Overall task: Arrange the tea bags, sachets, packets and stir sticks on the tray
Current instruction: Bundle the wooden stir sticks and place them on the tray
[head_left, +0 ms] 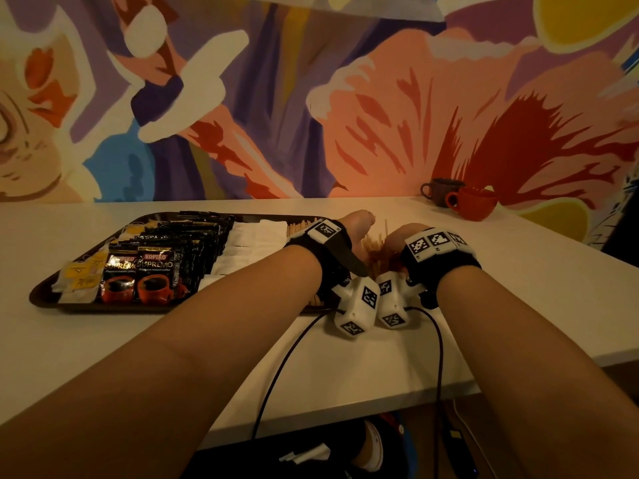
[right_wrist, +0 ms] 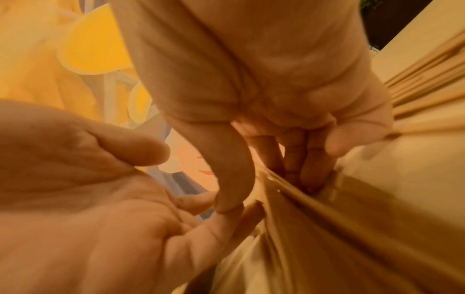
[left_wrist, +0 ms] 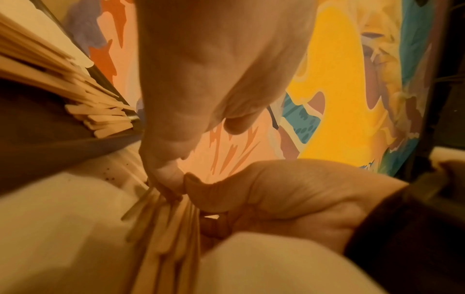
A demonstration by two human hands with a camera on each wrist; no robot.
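Note:
A loose bundle of wooden stir sticks (head_left: 375, 250) lies on the white table just right of the dark tray (head_left: 45, 299). My left hand (head_left: 359, 229) and right hand (head_left: 397, 236) close in on the bundle from either side. The left wrist view shows my left hand's fingertips (left_wrist: 166, 187) pressing straight down on the stir sticks (left_wrist: 163, 228). My right hand (right_wrist: 276, 179) curls its fingers around the same sticks (right_wrist: 314, 218). On the tray lie tea bags (head_left: 77, 274), black coffee packets (head_left: 155, 271), white sachets (head_left: 256, 236) and more stir sticks (head_left: 301, 227).
A dark mug (head_left: 441, 191) and a red mug (head_left: 475, 202) stand at the back right against the painted wall. Two black cables (head_left: 276, 368) run from my wrists over the table's front edge. The table's corner lies to the right.

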